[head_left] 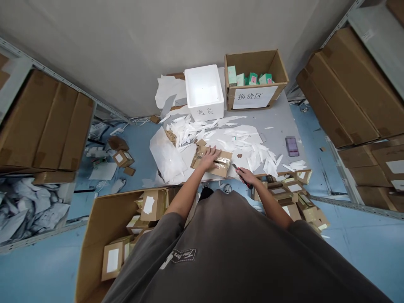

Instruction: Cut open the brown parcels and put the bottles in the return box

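A small cardboard box (223,170) with shiny clear tape lies at the table's front edge. My left hand (209,158) rests on its top, fingers spread over the cardboard. Just right of the box, my right hand (246,176) is closed around a red and black utility knife (245,182). The knife's tip points up and left toward the box's right end, apart from it. White paper scraps (241,141) lie on the table behind the box.
Behind the scraps stand a white foam box (204,94) and an open carton (256,80) holding green and white packs. A phone (292,146) lies at right. A large carton (109,219) of small boxes is at lower left; more boxes (293,198) sit below the table's right edge.
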`<state>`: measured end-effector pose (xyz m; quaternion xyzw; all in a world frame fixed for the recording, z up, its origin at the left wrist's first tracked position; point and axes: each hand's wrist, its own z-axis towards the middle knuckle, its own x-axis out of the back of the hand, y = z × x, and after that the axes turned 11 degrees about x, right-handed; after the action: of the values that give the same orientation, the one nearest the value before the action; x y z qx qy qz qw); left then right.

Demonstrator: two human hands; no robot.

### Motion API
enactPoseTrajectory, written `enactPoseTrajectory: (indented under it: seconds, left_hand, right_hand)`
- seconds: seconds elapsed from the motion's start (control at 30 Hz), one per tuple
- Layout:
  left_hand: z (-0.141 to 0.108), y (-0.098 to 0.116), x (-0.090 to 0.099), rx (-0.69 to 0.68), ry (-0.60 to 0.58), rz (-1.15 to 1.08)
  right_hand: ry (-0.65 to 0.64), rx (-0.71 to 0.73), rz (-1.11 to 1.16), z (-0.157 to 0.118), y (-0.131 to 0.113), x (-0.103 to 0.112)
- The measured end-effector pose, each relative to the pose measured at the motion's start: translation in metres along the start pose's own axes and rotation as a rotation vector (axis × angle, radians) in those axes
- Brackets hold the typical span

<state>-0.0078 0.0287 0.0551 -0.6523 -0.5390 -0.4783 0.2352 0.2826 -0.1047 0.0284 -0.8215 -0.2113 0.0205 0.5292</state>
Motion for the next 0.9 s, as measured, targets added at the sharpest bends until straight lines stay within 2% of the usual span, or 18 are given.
enactPoseTrajectory:
  seconds: [0.13, 0.2, 0.27, 0.4, 0.53, 0.7, 0.9]
  left_hand:
    - [0.019, -0.002, 0.003, 0.040, -0.047, 0.043]
    - [0.020, -0.003, -0.001, 0.037, -0.009, 0.054]
    - [0.016, -0.003, -0.009, 0.036, 0.048, 0.058]
    - [0.002, 0.000, -0.031, 0.036, 0.151, 0.038]
    - [-0.006, 0.008, -0.050, 0.093, 0.235, -0.072]
    - [-0.010, 0.014, -0.062, 0.104, 0.323, -0.258]
    - [-0.012, 0.016, -0.069, 0.138, 0.347, -0.370]
  right_hand:
    - [0.039, -0.040, -0.022, -0.004, -0.007, -0.006]
    - [0.049, -0.020, -0.060, -0.004, -0.011, -0.010]
    - [0.062, 0.058, -0.150, -0.004, -0.015, -0.012]
    - [0.023, 0.172, -0.453, 0.001, -0.023, -0.014]
    - [-0.009, 0.129, -0.742, 0.009, -0.037, -0.018]
    - [0.015, 0.105, -0.984, 0.010, -0.045, -0.024]
    - [0.044, 0.072, -1.020, 0.002, -0.038, -0.026]
